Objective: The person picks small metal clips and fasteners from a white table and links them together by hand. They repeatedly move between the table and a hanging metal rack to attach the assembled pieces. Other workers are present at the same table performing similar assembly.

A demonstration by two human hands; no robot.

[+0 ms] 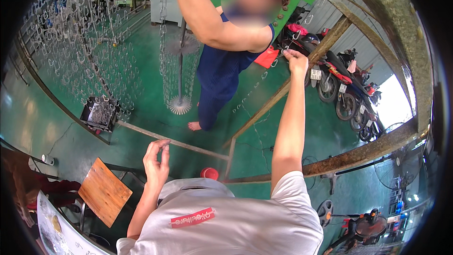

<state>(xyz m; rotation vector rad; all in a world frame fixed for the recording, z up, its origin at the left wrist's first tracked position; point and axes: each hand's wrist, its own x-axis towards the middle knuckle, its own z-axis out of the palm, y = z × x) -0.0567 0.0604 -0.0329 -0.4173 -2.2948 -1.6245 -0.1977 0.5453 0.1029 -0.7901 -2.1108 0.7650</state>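
My right hand (297,61) is stretched out far ahead on the right, thumb and fingers pinching a small metal hook. A string of linked metal hooks (264,75) hangs just left of that hand; whether it joins the pinched hook is unclear. Bent close to my body, my left hand (156,163) has its fingers curled and the fingertips near the thumb. Anything between them is too small to make out. A person in dark blue clothes (219,73) stands ahead, one arm raised beside a hanging rack of hooks (180,106) with a round, spiky lower end.
Many strands of hooks (85,42) hang at the left above a black crate (99,113). Rusty metal frame bars (368,153) surround the right side. Parked motorbikes (330,73) stand beyond. Near me are a red bucket (209,174), a wooden stool (104,191) and a fan (370,226).
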